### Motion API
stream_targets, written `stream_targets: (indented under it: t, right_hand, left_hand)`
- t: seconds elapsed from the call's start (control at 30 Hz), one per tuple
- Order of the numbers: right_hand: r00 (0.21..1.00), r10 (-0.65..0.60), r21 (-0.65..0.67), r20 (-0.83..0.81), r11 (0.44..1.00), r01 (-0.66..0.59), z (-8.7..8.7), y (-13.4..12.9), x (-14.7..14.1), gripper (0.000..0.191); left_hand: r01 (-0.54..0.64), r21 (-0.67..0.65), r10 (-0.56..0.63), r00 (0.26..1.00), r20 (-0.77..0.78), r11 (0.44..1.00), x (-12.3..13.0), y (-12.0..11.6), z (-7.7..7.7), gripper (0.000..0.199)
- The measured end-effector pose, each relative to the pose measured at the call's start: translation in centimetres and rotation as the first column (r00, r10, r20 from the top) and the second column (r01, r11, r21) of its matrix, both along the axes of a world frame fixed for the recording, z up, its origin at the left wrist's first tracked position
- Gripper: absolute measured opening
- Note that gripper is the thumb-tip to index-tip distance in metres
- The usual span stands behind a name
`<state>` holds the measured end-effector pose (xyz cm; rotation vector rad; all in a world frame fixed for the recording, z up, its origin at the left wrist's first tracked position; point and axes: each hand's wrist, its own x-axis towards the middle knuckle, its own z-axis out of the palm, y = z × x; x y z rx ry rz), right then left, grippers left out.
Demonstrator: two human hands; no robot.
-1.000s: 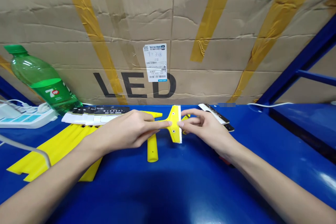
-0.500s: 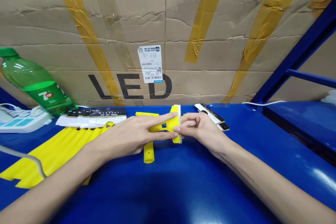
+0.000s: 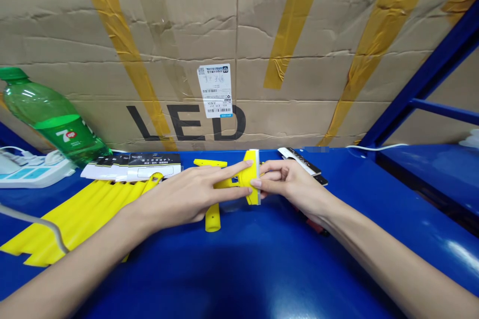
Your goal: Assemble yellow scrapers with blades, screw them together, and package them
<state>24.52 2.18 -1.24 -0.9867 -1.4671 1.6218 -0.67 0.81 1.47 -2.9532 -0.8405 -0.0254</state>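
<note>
A yellow scraper (image 3: pixel 251 174) with a pale strip along its right edge is held above the blue table. My left hand (image 3: pixel 190 187) is closed on it, with its fingers stretched along either side of the neck. With thumb and bent fingers, my right hand (image 3: pixel 280 179) pinches the pale edge of the scraper head. Below and behind my left fingers lies another yellow piece with a tube-shaped handle (image 3: pixel 213 222); its middle is hidden. Several yellow handles (image 3: pixel 86 214) lie in a row at the left, partly behind my left forearm.
Printed card packages (image 3: pixel 153 165) lie behind the handles, and more black-and-white cards (image 3: pixel 305 163) are at the back right. A green bottle (image 3: pixel 56 119) leans beside a white power strip (image 3: pixel 37 172). A large cardboard box (image 3: pixel 254 50) stands behind. Something dark red (image 3: pixel 316 226) shows under my right wrist.
The scraper and both hands have barely shifted, and the grip looks the same. More of the dark red thing shows under my right wrist.
</note>
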Motion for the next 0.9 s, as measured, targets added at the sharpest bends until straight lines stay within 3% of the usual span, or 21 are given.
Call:
stream_targets:
  t: [0.13, 0.2, 0.23, 0.27, 0.3, 0.37, 0.4, 0.47, 0.57, 0.9]
  right_hand:
    - [1.000, 0.018, -0.002, 0.014, 1.000, -0.018, 0.7, 0.8, 0.7, 0.031]
    - [0.994, -0.032, 0.096, 0.108, 0.995, 0.021, 0.8, 1.3, 0.9, 0.026]
    - [0.979, -0.057, 0.167, 0.194, 0.986, 0.024, 0.8, 1.5, 1.0, 0.021]
    - [0.952, -0.083, 0.246, 0.295, 0.969, 0.009, 0.6, 1.7, 1.0, 0.015]
    - [0.910, -0.113, 0.328, 0.399, 0.944, -0.027, 0.4, 1.8, 0.9, 0.009]
    - [0.804, -0.186, 0.483, 0.565, 0.865, -0.139, -0.3, 1.9, 0.5, 0.005]
    - [0.752, -0.233, 0.548, 0.616, 0.813, -0.197, -0.7, 1.9, 0.3, 0.007]
    - [0.678, -0.308, 0.630, 0.668, 0.718, -0.295, -1.5, 1.8, -0.3, 0.009]
    - [0.641, -0.341, 0.659, 0.688, 0.663, -0.355, -2.4, 1.8, -0.9, 0.010]
    - [0.560, -0.351, 0.626, 0.750, 0.648, -0.433, -1.9, 1.2, -1.8, 0.024]
  left_hand:
    - [-0.097, -0.152, 0.133, 0.959, 0.248, 0.984, -0.5, 0.2, -0.4, 0.075]
    - [-0.114, -0.279, 0.239, 0.849, 0.471, 0.954, -0.5, 0.4, -0.5, 0.054]
    - [-0.100, -0.388, 0.324, 0.754, 0.572, 0.916, -0.4, 0.5, -0.4, 0.047]
    - [-0.051, -0.524, 0.433, 0.634, 0.641, 0.850, -0.3, 0.5, -0.4, 0.044]
    - [0.039, -0.663, 0.557, 0.507, 0.658, 0.747, -0.1, 0.5, -0.3, 0.045]
    - [0.291, -0.823, 0.771, 0.298, 0.563, 0.488, 0.3, 0.2, -0.3, 0.054]
    - [0.397, -0.835, 0.838, 0.234, 0.494, 0.381, 0.4, -0.1, -0.3, 0.058]
    - [0.506, -0.819, 0.904, 0.158, 0.397, 0.272, 0.6, -0.7, -0.6, 0.064]
    - [0.518, -0.823, 0.927, 0.135, 0.349, 0.235, 0.5, -1.7, -1.2, 0.065]
    - [0.530, -0.806, 0.915, 0.128, 0.383, 0.263, 0.1, -2.6, -1.8, 0.057]
